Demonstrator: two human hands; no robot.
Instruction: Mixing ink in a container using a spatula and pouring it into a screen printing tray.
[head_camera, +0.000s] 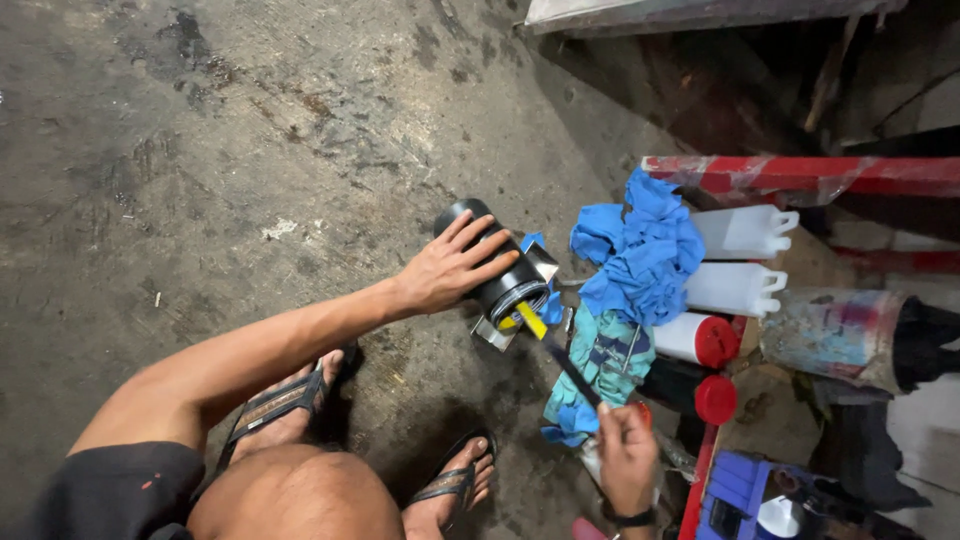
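A: Far left, stained concrete floor (200, 150). Person crouched, in sandals. Left hand?

B: Left hand (445, 270) lies flat on top of a black cylinder (495, 265), fingers spread over it, pressing rather than clenched. Cylinder lies on its side on the floor, with a metal bracket (500, 335) under its near end.

A: Anything at that near end?

B: A yellow-tipped tool (560, 355) reaches in there, yellow end touching the cylinder's rim, dark shaft running back down-right.

A: And who holds that?

B: Right hand (628, 455), low in the frame, fist clenched around the tool's red handle. Dark band on the wrist.

A: Further right?

B: Blue rag (640, 250) bunched just beside the cylinder, a patterned teal cloth (600, 365) below it. Then two white jugs (745, 260) on their sides, a white bottle with red cap (700, 340), and a dark bottle with red cap (695, 392) beneath.

A: Far right edge?

B: Red bar (800, 175) above, paint-smeared can (835, 335) on its side, blue crate (740, 490) at bottom.
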